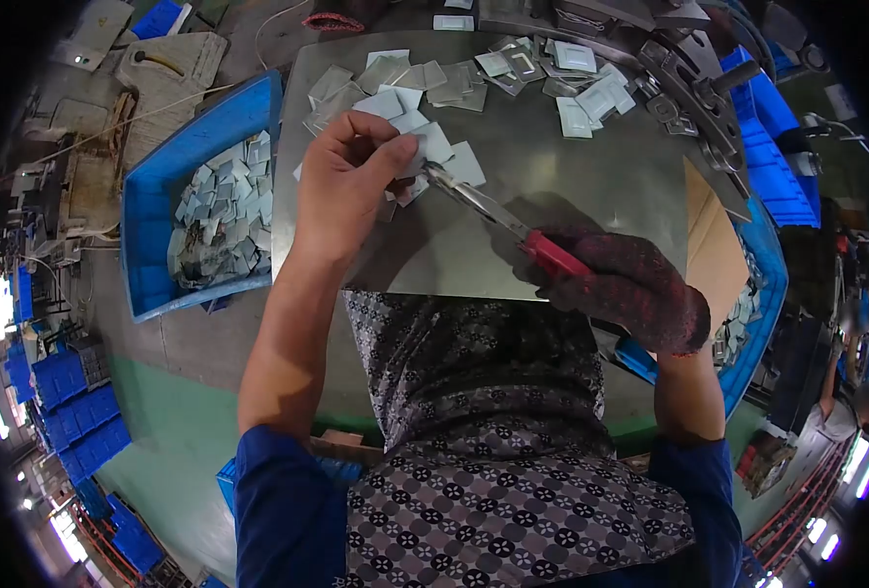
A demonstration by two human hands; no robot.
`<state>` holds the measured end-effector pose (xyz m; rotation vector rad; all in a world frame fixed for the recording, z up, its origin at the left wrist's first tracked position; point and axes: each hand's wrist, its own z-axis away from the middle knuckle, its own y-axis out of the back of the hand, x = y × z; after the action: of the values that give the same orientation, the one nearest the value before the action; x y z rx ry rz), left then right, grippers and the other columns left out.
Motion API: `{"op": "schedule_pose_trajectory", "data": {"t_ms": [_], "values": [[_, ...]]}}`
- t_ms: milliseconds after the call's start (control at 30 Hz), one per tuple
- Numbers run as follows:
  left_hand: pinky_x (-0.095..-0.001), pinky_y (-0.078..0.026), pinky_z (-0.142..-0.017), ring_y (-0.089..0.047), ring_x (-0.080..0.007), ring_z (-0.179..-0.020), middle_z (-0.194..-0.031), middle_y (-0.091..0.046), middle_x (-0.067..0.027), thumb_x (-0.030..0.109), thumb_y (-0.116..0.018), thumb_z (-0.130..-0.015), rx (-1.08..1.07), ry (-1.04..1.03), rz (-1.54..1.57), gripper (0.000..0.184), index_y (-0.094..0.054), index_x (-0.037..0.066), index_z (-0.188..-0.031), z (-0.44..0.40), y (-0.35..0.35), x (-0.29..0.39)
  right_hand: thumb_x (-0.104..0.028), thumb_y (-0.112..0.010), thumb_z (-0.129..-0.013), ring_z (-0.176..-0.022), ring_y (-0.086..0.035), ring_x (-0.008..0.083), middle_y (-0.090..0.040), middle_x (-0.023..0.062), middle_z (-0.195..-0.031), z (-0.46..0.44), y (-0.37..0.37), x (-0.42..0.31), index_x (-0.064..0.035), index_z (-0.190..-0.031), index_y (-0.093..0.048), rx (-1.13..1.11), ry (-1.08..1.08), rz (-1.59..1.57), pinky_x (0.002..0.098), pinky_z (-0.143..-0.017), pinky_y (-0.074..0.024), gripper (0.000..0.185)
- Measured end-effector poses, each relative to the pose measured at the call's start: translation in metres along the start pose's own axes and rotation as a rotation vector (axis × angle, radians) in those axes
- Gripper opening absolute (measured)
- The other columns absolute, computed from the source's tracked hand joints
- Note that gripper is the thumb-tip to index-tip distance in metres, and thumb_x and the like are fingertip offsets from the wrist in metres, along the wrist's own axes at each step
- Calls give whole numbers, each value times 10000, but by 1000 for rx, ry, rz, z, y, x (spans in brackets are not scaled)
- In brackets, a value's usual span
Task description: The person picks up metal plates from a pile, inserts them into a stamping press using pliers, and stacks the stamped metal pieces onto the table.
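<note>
Pinching: your bare left hand (351, 167) has its thumb pressed toward the curled fingers, apparently on the near edge of 1 pale plate (436, 144). The plate lies at the thumb tip, extending away to the right of that grip. Overlap with neighbouring plates hides part of its outline.

Your gloved right hand (630, 279) is wrapped around the red handles of the pliers (483, 206), to the right of and nearer you than the left grip. The plier tips meet the plate's lower edge, just beside your left thumb; cannot tell whether the jaws are pressed together.

Surroundings: loose plates (596, 98) lie beyond both grips on the metal worktable (591, 176). Left of your left grip, a blue bin (155, 186) contains more plates. Right of your gloved grip: a cardboard sheet (714, 220).
</note>
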<state>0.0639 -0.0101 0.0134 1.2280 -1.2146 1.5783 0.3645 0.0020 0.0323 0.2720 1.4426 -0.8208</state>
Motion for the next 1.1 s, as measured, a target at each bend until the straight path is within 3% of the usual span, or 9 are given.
{"op": "schedule_pose_trajectory", "data": {"t_ms": [100,200,267,467,667,767,833,900,1100], "values": [[-234,-475,-544,-573,-96,-635,-801,-636,-57,68,-660,-872,-61,35,-39,140,-568,11,-963,-1,4,-2,-68,-586,-920,-1020,-611,174,-625,131,-1118,-14,16,7,27,-1260,-543,-332,520,1021,314,-814,-513,356],[-227,-477,-591,-582,-94,-693,-835,-643,-58,84,-657,-881,7,-18,-138,160,-574,0,-990,-1,6,2,-129,-606,-918,-929,-625,140,-641,110,-1051,-11,-6,4,30,-1172,-608,-104,238,10,286,-768,-511,300],[-223,-472,-673,-584,-88,-784,-863,-642,-47,94,-648,-892,163,-190,-287,209,-580,-6,-1062,-3,14,-1,-178,-631,-903,-835,-616,114,-647,74,-981,-11,-28,-54,30,-1118,-634,212,-253,71,244,-712,-498,299],[-214,-450,-663,-553,-72,-746,-842,-623,-28,92,-672,-864,350,-459,-615,180,-611,-1,-1006,5,53,-24,-219,-545,-931,-597,-531,57,-647,-4,-854,-46,58,-104,-70,-997,-677,348,444,1022,223,-478,-374,210],[-209,-423,-631,-497,-63,-690,-834,-621,-23,89,-695,-841,346,-450,-631,218,-603,3,-1018,9,44,-23,-168,-510,-941,-668,-550,35,-645,4,-867,-74,76,-126,-96,-1053,-669,692,46,603,175,-516,-414,208],[-214,-419,-627,-501,-64,-695,-833,-622,-23,101,-695,-840,326,-403,-596,235,-598,1,-1030,10,48,-22,-220,-560,-911,-580,-540,46,-667,-4,-865,-53,103,-122,-98,-1025,-667,264,619,1175,193,-454,-375,198],[-214,-421,-628,-503,-64,-697,-841,-623,-23,119,-695,-843,299,-430,-610,236,-602,-2,-1024,8,52,-25,-227,-550,-925,-613,-556,66,-657,0,-841,-21,88,-135,-76,-1051,-651,306,-197,157,208,-484,-422,222],[-214,-420,-629,-503,-65,-696,-843,-623,-24,129,-697,-844,305,-432,-629,240,-604,-2,-1022,8,52,-26,-248,-541,-940,-672,-590,95,-654,11,-839,-20,93,-121,-64,-1036,-653,246,348,1052,228,-543,-469,236],[-216,-426,-641,-513,-70,-697,-836,-624,-25,123,-701,-842,304,-412,-593,227,-612,-2,-1010,8,48,-24,-219,-549,-924,-649,-527,59,-668,32,-892,-68,104,-126,-76,-1017,-665,448,325,985,184,-516,-376,206]]}}
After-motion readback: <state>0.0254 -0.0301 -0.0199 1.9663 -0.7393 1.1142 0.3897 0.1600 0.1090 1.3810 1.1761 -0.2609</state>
